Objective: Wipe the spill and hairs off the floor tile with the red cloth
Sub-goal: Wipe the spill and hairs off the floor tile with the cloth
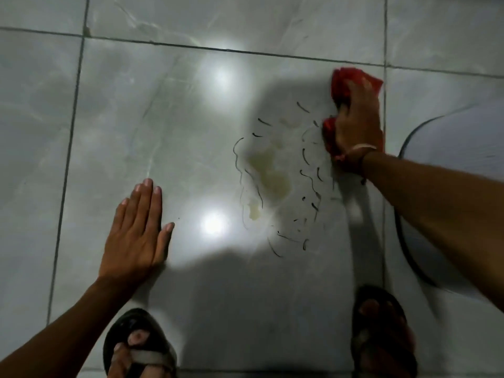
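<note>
A yellowish spill (268, 174) lies on the pale glossy floor tile (169, 126), ringed by several short dark hairs (309, 175). My right hand (357, 124) presses a crumpled red cloth (343, 84) onto the tile at the spill's right edge, near the tile's far right corner. The cloth sticks out above and left of the fingers. My left hand (136, 230) rests flat on the same tile, fingers together, well left of the spill and holding nothing.
My two sandalled feet (139, 347) (381, 334) stand at the tile's near edge. A white round object with a dark rim (447, 148) sits on the floor at the right, behind my right forearm. Dark grout lines (65, 170) border the tile. Two bright light reflections glare on the tile.
</note>
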### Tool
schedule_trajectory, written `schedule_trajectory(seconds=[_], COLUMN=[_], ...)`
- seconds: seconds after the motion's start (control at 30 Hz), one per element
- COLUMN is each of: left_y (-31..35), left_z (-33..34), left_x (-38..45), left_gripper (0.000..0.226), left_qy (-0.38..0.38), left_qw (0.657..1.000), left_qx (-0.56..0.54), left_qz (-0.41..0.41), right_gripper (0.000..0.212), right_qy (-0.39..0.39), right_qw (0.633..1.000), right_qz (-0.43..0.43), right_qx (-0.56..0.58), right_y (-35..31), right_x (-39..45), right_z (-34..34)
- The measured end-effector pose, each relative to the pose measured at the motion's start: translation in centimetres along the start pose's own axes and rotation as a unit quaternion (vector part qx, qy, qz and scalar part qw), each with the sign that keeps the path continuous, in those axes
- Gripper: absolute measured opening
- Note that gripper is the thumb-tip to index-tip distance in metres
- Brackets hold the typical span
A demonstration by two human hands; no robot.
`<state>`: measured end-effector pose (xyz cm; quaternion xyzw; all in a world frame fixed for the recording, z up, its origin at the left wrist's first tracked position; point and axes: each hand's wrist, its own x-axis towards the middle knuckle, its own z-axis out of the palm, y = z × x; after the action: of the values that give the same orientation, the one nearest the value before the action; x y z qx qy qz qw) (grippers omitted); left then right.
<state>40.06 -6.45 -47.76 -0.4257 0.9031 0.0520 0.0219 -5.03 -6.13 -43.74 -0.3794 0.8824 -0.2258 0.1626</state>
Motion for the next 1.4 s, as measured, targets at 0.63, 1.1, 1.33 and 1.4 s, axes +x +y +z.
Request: schedule_trajectory(seconds=[0.63, 1.1, 1.33, 1.4], left_y=[-0.5, -0.5, -0.8, -0.8], left_z=[1.2, 1.3, 1.5, 1.6], left_x=[-0.2, -0.1, -0.2, -0.2], left_gripper=[0.068, 0.067, 0.068, 0.068], left_qy=[0.049, 0.054, 0.053, 0.055], left_qw=[0.997, 0.998, 0.997, 0.997], left_qx=[-0.053, -0.034, -0.046, -0.049], left_qz=[-0.013, -0.011, -0.008, -0.008], right_gripper=[0.046, 0.049, 0.044, 0.04], right_qy=[-0.313, -0.031, -0.312, -0.218], right_qw=[0.616, 0.936, 0.664, 0.729], right_qz=[-0.717, -0.348, -0.677, -0.647], right_qx=[-0.087, -0.025, -0.062, -0.046], right_y=[1.0, -5.4, -2.0, -3.0], right_x=[-17.7, -12.4, -21.1, -15.5], right_z=[5.9, 6.9, 7.8, 7.7])
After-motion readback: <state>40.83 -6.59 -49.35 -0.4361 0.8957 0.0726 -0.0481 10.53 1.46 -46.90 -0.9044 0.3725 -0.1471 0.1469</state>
